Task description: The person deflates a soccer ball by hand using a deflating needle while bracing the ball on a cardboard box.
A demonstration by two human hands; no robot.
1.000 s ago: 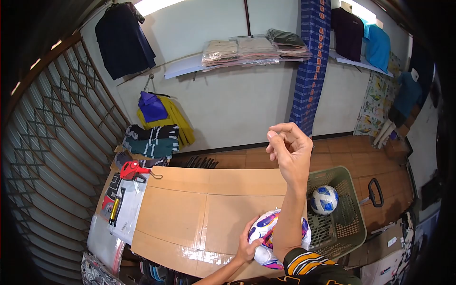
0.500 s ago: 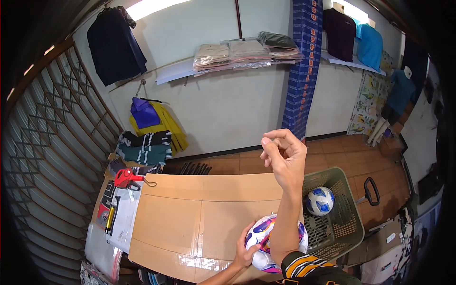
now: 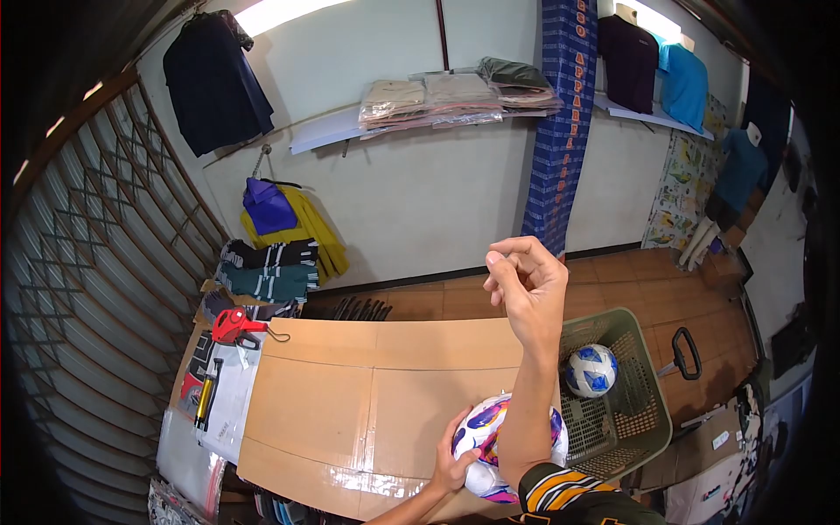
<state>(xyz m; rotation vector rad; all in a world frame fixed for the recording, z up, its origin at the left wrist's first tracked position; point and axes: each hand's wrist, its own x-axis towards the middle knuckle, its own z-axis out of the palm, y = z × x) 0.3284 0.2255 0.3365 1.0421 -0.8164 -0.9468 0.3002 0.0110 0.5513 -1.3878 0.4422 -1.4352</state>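
My left hand [image 3: 452,457] is wrapped round the left side of a white football [image 3: 479,429] with purple, pink and orange patches, at the front edge of the cardboard. A tiny pale tip shows at the top of this ball, too small to name. My right hand [image 3: 531,287] is raised above and beyond the ball, its fingers curled and the thumb pressed toward the index finger. Whatever may be in that pinch is hidden. The right forearm passes in front of the ball and covers part of it.
A green plastic basket [image 3: 649,394] on the right holds a blue-and-white football [image 3: 591,371]. Flattened cardboard [image 3: 306,402] covers the table. On the left lie a red tool [image 3: 234,327] and a yellow-and-black hand pump [image 3: 206,398]. Folded clothes [image 3: 269,271] stand behind them.
The view has shifted very slightly. Both hands and the football keep practically the same pose.
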